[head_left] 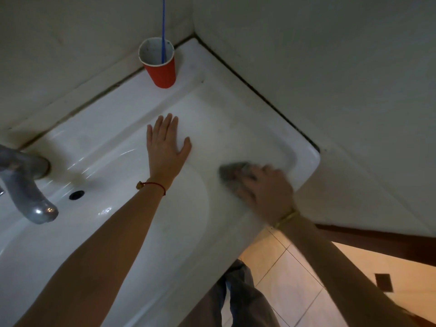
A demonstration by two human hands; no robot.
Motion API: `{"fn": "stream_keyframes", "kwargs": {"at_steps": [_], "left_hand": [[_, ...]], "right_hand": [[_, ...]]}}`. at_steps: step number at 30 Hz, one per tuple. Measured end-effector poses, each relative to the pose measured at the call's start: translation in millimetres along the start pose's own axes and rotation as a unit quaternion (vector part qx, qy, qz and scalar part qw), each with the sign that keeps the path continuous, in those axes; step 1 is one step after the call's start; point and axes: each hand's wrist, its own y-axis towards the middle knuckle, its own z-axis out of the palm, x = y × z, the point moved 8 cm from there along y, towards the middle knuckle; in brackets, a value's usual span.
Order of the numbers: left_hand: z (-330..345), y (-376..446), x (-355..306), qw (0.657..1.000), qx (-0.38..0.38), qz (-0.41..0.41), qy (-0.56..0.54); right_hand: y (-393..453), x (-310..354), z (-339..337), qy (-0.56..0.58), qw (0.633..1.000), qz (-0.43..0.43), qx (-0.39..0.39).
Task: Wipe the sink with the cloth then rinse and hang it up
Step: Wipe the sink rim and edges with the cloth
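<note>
Two hands work at a white sink (132, 128) set into a wall corner. The left hand (166, 147) lies flat on the ledge of the sink, palm down, fingers straight and close together, thumb spread to the right; it holds nothing. A red string bracelet (154, 185) circles that wrist. The right hand (265, 190), blurred, presses a grey cloth (232, 172) onto the right part of the ledge, near the sink's right corner; its fingers lie over the cloth, but the blur hides whether they curl round it. The cloth sticks out to the left and far side of the fingers. A gold-coloured band (286, 218) sits on the right wrist. At the far corner of the ledge stands a red cup (160, 69), upright, with a blue stick (163, 29) rising out of it. A grey tap (26, 185) reaches over the basin at the left, just beside a dark overflow hole (76, 195). Tiled floor (290, 286) shows at the near right
</note>
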Motion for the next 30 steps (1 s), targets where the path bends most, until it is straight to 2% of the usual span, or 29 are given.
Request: {"fn": "stream_keyframes", "kwargs": {"at_steps": [2,4,6,7,9,11,13,15,16,19,20,22,24,25,27,30], "left_hand": [[-0.2,-0.1,-0.3,1.000,0.000,0.003,-0.001],[-1.3,0.0,-0.6,1.000,-0.002,0.006,-0.003],[-1.4,0.6,-0.1,1.000,0.000,0.003,-0.006],[-1.5,0.7,0.6,1.000,0.000,0.002,-0.007],[-1.6,0.1,0.2,1.000,-0.004,0.002,-0.008],[-1.6,0.1,-0.8,1.000,-0.007,0.004,-0.010],[-1.7,0.0,-0.5,1.000,-0.004,0.003,-0.010],[-2.0,0.4,0.1,1.000,-0.003,0.004,-0.007],[-2.0,0.5,0.6,1.000,-0.002,0.004,-0.006],[-1.6,1.4,1.0,1.000,0.000,0.002,-0.009],[-1.6,0.8,1.2,1.000,-0.003,0.002,-0.009],[-1.9,0.6,1.1,1.000,-0.008,0.003,-0.011],[-1.0,0.4,0.4,1.000,-0.006,0.004,-0.009],[-0.5,0.4,0.3,1.000,-0.006,0.004,-0.007],[-1.0,1.0,0.8,1.000,-0.005,0.004,-0.007],[-2.3,1.3,0.0,1.000,-0.008,0.003,-0.010]], "right_hand": [[-17.4,36.7,3.1,0.036,0.997,-0.067,0.030],[-8.1,23.4,4.4,0.037,0.996,-0.077,0.030],[11.4,-20.5,5.8,-0.005,0.999,-0.029,0.011],[21.8,-48.4,2.6,-0.014,1.000,0.024,0.003],[24.5,-66.2,-4.7,0.000,0.996,0.090,-0.012],[9.8,-27.5,-9.1,0.014,0.999,0.041,-0.024],[-10.5,16.3,-4.1,0.031,0.999,-0.044,0.010],[-8.1,16.7,-2.8,0.033,0.995,-0.083,0.033],[-0.6,2.2,-2.6,0.018,0.996,-0.081,0.022],[22.9,-59.2,-15.5,-0.018,0.999,0.026,-0.019],[21.4,-60.8,-16.0,-0.011,0.999,0.038,-0.026],[10.3,-26.6,-11.6,0.015,1.000,-0.018,-0.011],[-5.5,14.7,0.3,0.030,0.994,-0.097,0.034],[-6.2,18.3,3.6,0.032,0.992,-0.110,0.058],[6.9,-4.5,1.9,0.032,0.995,-0.080,0.055],[25.3,-51.0,-11.5,0.030,1.000,0.003,0.007]]}}
